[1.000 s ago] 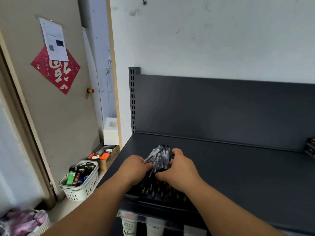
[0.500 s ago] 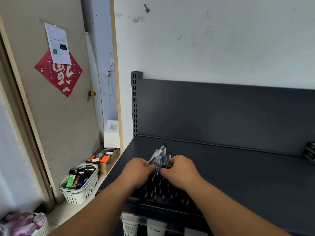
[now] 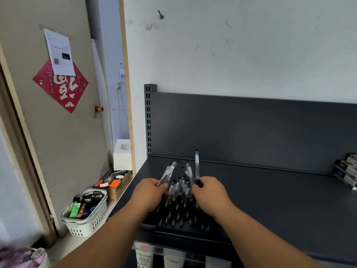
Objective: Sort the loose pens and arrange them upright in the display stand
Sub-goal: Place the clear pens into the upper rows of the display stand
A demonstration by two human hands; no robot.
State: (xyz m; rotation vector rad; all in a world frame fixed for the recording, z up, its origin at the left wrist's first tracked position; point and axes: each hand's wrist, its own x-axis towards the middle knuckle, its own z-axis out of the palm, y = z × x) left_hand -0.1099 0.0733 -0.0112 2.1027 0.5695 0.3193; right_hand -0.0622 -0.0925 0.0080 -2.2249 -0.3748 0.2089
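Now right hand (image 3: 210,194) pinching single pen (image 3: 197,167) by lower end, pen pointing straight up; stand (image 3: 173,223) holes lying just below grip; left hand (image 3: 148,194) clutching slanted bundle (image 3: 167,173) beside.

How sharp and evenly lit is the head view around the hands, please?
Head view: soft, even light, no glare on the shelf; the pen in the right hand is sharp, the pens by the left hand slightly smeared; wide-angle distortion tilts the door frame.
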